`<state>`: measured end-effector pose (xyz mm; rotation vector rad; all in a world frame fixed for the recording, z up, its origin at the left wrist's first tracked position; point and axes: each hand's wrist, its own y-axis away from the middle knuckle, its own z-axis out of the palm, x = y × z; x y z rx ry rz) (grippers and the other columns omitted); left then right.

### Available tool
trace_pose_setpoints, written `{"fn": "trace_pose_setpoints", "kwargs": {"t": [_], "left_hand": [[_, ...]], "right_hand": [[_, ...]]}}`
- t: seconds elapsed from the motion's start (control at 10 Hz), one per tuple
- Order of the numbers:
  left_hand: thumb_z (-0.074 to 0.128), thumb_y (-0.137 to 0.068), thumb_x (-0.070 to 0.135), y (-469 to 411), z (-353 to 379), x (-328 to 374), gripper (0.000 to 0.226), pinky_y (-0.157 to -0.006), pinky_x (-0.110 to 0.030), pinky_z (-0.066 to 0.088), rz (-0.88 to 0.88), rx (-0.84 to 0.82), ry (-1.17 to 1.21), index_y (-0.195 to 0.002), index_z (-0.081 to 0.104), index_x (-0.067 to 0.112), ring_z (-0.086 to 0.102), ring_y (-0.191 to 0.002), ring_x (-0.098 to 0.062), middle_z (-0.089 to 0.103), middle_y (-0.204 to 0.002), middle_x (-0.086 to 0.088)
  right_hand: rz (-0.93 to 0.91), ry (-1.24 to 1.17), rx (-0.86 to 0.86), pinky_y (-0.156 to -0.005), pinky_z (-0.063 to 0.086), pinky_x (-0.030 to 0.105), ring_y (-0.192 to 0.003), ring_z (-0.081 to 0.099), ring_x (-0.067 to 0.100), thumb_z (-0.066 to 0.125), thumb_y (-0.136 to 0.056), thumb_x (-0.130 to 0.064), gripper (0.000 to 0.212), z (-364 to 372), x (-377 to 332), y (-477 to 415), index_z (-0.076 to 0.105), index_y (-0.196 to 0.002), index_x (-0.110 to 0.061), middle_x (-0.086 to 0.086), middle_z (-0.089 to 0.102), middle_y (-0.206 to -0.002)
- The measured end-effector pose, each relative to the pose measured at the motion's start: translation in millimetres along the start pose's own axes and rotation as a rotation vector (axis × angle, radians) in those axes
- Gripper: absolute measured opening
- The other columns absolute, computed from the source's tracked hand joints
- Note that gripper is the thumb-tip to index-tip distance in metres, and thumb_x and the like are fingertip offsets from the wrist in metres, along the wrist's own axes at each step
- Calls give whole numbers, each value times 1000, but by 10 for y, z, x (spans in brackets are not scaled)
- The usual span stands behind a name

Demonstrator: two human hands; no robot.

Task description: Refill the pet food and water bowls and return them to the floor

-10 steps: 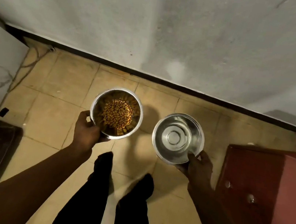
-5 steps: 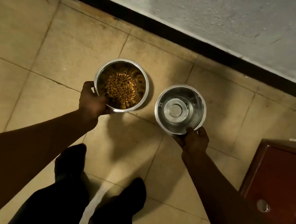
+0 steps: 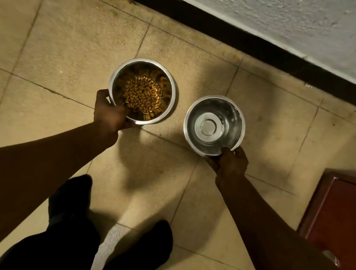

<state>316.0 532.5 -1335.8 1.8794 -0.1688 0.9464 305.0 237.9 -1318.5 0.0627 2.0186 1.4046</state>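
Kibble fills the bowl gripped by left hand; right hand grips the water bowl.

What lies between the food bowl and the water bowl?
Nothing: in the head view, only bare floor tile separates the food bowl, held by the left hand, from the water bowl, held by the right hand.

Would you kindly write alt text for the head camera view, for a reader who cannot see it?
Seen from above, a person's left hand holds a steel bowl of kibble and the right hand a steel bowl of clear water, both low over a beige tiled floor near a white wall. Dark trouser legs show below, and a red-brown cabinet at right.
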Motion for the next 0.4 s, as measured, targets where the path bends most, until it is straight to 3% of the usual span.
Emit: {"fn": "trace_pose_setpoints", "kwargs": {"t": [0.2,0.3,0.4], "left_hand": [[86,-84,14,-39,-28,-49,69,-53,-33,64,-17,-22,20,-139,45,24,75,-98,-30,58,-128,-6],[82,-88,12,-15,-62,9,86,-66,-33,64,-39,31,-28,-157,33,22,70,-99,-24,56,-129,-7],[79,-90,22,142,-110,162,86,-89,-34,55,63,173,-189,-161,31,19,65,-120,-29,55,-146,-15]], "right_hand": [[7,4,6,-55,68,38,-98,77,34,63,-104,-1,44,-22,48,0,60,-145,-17,15,72,-121],[59,82,-1,-59,68,37,-93,77,30,67,-104,-7,37,-44,36,32,63,-140,-13,13,73,-110],[91,168,46,-79,67,46,-108,73,34,69,-103,-14,41,-49,-44,159,61,-143,-9,15,71,-118]]}}
